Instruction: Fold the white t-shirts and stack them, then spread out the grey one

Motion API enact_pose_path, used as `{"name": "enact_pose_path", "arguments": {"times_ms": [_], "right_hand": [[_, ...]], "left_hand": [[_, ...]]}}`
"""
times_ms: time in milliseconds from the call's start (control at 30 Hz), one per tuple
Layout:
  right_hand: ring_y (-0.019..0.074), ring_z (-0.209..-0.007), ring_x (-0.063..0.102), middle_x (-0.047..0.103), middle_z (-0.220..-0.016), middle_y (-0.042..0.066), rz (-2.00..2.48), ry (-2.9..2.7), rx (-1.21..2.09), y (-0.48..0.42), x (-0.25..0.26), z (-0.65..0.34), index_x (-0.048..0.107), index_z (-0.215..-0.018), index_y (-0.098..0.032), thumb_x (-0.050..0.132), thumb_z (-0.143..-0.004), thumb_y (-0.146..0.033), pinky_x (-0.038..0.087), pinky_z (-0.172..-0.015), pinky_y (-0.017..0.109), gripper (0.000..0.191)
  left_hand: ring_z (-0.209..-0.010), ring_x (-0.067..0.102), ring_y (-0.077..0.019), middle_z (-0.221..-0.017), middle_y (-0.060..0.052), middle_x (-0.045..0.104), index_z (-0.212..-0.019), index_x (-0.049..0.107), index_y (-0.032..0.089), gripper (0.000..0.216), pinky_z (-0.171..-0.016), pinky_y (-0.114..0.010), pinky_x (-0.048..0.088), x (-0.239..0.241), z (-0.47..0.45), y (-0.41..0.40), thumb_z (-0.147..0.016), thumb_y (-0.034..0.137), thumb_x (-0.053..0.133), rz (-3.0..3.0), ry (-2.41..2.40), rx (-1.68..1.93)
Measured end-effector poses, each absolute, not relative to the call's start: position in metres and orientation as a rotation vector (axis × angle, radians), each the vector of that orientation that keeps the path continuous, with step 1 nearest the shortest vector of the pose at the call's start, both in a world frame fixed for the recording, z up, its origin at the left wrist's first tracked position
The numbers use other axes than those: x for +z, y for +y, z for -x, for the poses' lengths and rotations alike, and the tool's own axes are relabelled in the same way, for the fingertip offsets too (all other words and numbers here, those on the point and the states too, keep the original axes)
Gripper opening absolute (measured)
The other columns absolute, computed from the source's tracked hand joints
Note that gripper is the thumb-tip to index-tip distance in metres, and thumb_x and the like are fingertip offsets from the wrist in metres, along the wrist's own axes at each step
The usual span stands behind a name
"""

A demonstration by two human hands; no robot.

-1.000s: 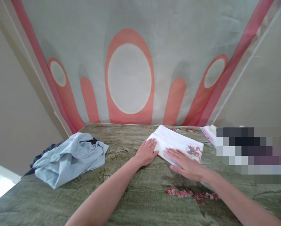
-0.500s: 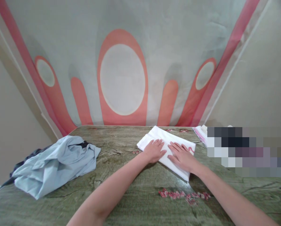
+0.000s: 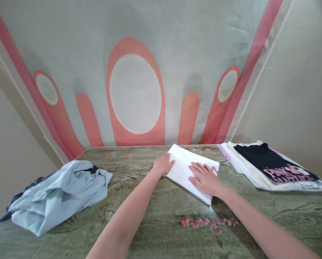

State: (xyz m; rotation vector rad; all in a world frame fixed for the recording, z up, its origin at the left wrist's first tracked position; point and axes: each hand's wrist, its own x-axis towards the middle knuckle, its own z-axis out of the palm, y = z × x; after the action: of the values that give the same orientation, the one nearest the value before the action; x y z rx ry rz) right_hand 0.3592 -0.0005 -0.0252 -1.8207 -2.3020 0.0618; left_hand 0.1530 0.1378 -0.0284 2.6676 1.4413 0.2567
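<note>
A folded white garment (image 3: 184, 166) with a small pink print lies on the green wood-patterned table (image 3: 161, 219), just right of centre near the far edge. My left hand (image 3: 163, 163) rests flat at its left edge with fingers spread. Flat on the garment's right half lies my right hand (image 3: 204, 177), fingers together. Neither hand grips anything.
A crumpled light-blue garment (image 3: 61, 192) over a dark one lies at the table's left. A stack of folded clothes (image 3: 268, 167) topped by a black shirt with pink lettering sits at the right. A grey hanging cloth (image 3: 135, 93) with red ovals stands behind the table.
The white garment has gone from wider, with its print showing, to a narrower fold. My left hand slid to its left edge, my right hand stays pressed on it. The view drifted right.
</note>
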Motion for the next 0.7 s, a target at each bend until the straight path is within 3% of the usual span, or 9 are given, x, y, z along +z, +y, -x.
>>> {"name": "enact_pose_path", "arguments": {"times_ms": [300,533,700], "right_hand": [[0.0272,-0.131,0.022,0.031,-0.143,0.011,1.809,-2.287,0.072,-0.002,-0.024,-0.359,0.038,-0.134,-0.018,0.029,-0.086,-0.055,0.013,-0.105,0.050,0.061],[0.0259,-0.129,0.027,0.036,-0.140,0.012,1.732,-2.261,0.106,-0.013,-0.011,-0.340,0.044,-0.128,-0.017,0.037,-0.086,-0.046,0.015,-0.105,0.050,0.051],[0.0246,-0.129,0.028,0.036,-0.140,0.013,1.542,-2.382,0.158,-0.032,-0.002,-0.311,0.040,-0.131,-0.016,0.041,-0.085,-0.048,0.018,-0.106,0.046,0.056]], "left_hand": [[-0.110,0.050,-0.0224,-0.115,-0.012,0.057,-0.109,0.056,0.013,0.034,-0.093,-0.030,0.035,-0.006,-0.102,0.130,-0.082,0.031,0.045,-2.550,1.486,0.281],[-0.099,0.057,-0.0255,-0.107,-0.014,0.061,-0.119,0.050,0.009,0.054,-0.084,-0.030,0.041,-0.002,-0.088,0.122,-0.073,0.037,0.057,-2.331,1.634,0.421],[-0.091,0.060,-0.0258,-0.100,-0.013,0.063,-0.116,0.052,0.009,0.056,-0.076,-0.029,0.043,0.000,-0.089,0.122,-0.070,0.039,0.061,-2.169,1.630,0.467]]}}
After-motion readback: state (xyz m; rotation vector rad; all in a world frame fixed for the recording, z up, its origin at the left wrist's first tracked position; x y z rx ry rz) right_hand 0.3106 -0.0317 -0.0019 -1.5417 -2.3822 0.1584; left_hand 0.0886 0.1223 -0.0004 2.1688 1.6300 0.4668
